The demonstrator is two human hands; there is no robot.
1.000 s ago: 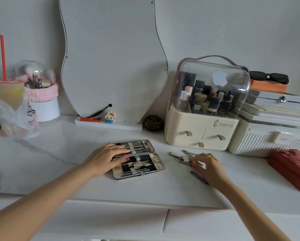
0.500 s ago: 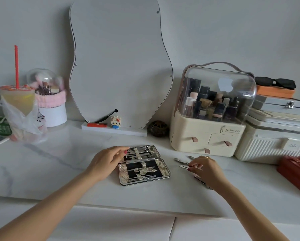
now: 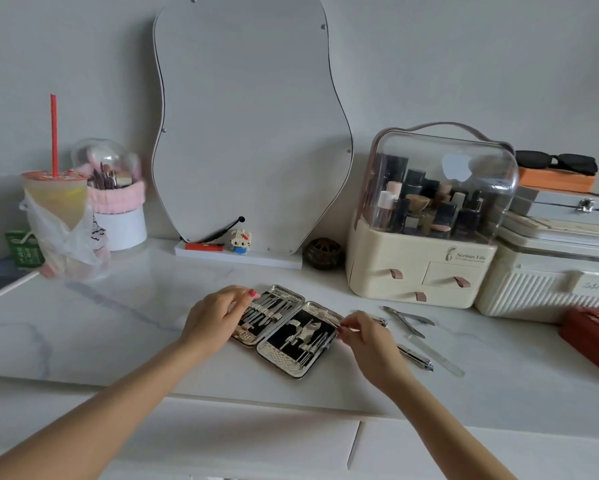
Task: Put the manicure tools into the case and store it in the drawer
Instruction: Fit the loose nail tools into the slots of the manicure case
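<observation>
A white marble-look vanity top (image 3: 83, 327) runs below a wavy mirror (image 3: 249, 126), with a cream cosmetics organiser (image 3: 419, 265) at the right. The open manicure case (image 3: 286, 329) lies flat at centre. The left hand (image 3: 215, 315) rests curled fingers on its far half; the right hand (image 3: 367, 337) pinches a thin tool at the near half's edge. Cuticle nippers (image 3: 407, 318), nail clippers (image 3: 417, 358) and a nail file (image 3: 436, 355) lie loose just beside. Judged risk: a hurried push could skew the tool across its elastic loop or slide the case. The pinched tool is too small to identify.
</observation>
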